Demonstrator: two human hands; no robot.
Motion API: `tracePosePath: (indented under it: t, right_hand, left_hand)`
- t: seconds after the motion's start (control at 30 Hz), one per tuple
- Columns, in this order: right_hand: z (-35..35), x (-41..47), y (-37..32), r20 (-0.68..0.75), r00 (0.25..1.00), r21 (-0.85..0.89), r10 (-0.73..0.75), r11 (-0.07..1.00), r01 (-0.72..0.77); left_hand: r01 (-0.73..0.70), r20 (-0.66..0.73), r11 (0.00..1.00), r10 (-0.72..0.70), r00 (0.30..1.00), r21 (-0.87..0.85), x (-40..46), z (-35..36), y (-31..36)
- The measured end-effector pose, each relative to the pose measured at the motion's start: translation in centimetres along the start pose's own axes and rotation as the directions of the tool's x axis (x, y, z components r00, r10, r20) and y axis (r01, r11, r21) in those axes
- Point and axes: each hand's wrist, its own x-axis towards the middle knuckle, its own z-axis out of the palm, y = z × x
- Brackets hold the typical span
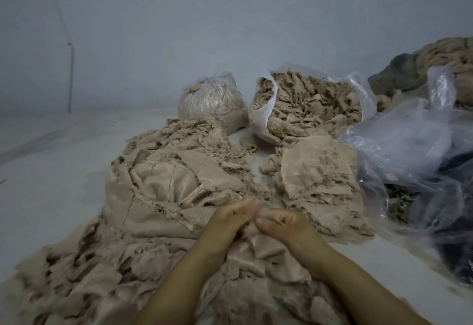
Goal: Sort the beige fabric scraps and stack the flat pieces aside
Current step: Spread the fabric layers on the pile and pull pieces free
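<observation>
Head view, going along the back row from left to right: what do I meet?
Tied clear bag of scraps → open bag of beige scraps → crumpled empty clear plastic bags → dark-covered heap of beige scraps by the wall.

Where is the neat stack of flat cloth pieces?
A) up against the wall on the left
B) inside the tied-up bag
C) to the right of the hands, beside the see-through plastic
C: the stack of flat pieces lies on the floor to the right of both hands, next to the crumpled clear plastic.
</observation>
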Motion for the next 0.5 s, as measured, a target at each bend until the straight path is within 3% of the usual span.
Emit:
tracePosePath:
  t: [0.07, 0.17, 0.3, 0.33, 0.4, 0.5]
  right_hand:
    - [0.3, -0.1, 0.0, 0.013, 1.0, -0.062, -0.009, 0.998, 0.01]
    - [0.5, -0.3, -0.1, 0.017, 1.0, -0.125, -0.005, 0.992, 0.007]
    - [-0.5, -0.2, -1.0, -0.056, 0.997, 0.02, -0.047, 0.999, 0.048]
    - [-0.8, -0.2, -1.0, -0.074, 0.996, 0.058, -0.053, 0.997, 0.058]
    - [-1.2, 0.0, -0.8, -0.093, 0.995, 0.113, -0.044, 0.992, 0.055]
    - [-0.8, 0.2, -0.2, -0.126, 0.991, 0.155, -0.034, 0.986, 0.053]
  left_hand:
    - [-0.026, -0.024, 0.997, 0.027, 0.999, 0.072, -0.2, 0.1, -0.1]
    - [-0.031, -0.176, 0.994, 0.05, 0.983, 0.108, 0.2, 0.1, 0.4]
    - [-0.05, -0.494, 0.997, 0.071, 0.866, 0.055, 1.1, -1.8, 2.0]
    - [-0.059, -0.477, 0.989, 0.115, 0.871, 0.133, 1.2, -2.3, 2.3]
    - [-0.046, -0.293, 0.964, 0.124, 0.948, 0.262, 0.9, -2.2, 3.0]
    - [0.133, -0.058, 0.972, -0.124, 0.991, 0.194, 0.5, -0.7, 2.8]
